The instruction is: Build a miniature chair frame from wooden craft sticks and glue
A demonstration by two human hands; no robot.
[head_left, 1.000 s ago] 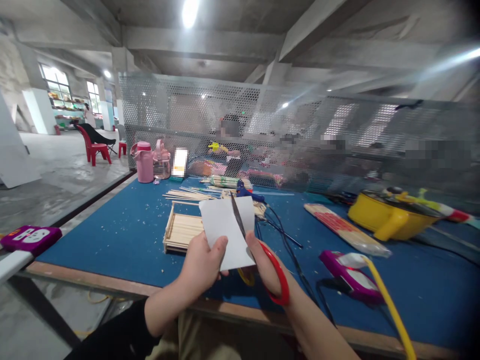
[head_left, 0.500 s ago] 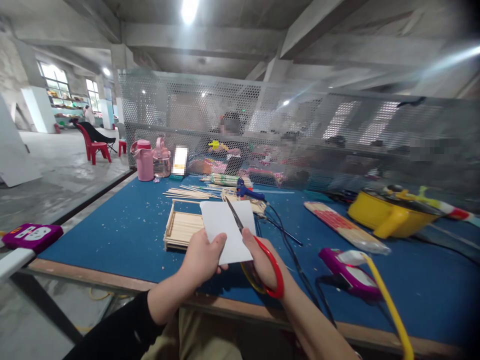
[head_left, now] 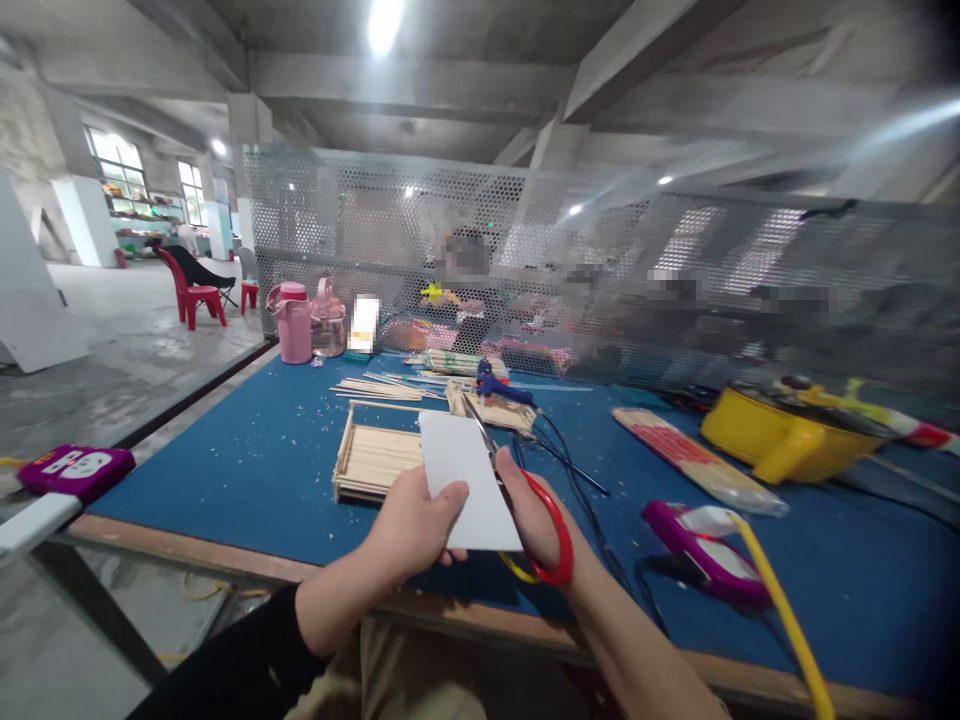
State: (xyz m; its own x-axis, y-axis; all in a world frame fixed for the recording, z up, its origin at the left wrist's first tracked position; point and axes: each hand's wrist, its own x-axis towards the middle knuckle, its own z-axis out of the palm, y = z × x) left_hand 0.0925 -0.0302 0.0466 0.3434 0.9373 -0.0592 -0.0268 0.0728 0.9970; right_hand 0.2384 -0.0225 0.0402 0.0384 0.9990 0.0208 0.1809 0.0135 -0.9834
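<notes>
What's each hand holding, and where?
Left hand: white paper sheet, by its lower left edge. Right hand: scissors, by the handles.

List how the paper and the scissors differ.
Colour: the paper is plain white; the scissors have dark blades and a red handle loop.
Shape: the paper is a flat sheet, while the scissors have long, narrow blades.
Hold: the left grip has the paper; the right grip has the scissors.
Shared: both are held above the blue table.

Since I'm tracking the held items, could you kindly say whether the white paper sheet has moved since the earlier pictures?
Yes: the white paper sheet has moved slightly right; its left edge leaves more of the pale wooden stick tray uncovered.
</notes>
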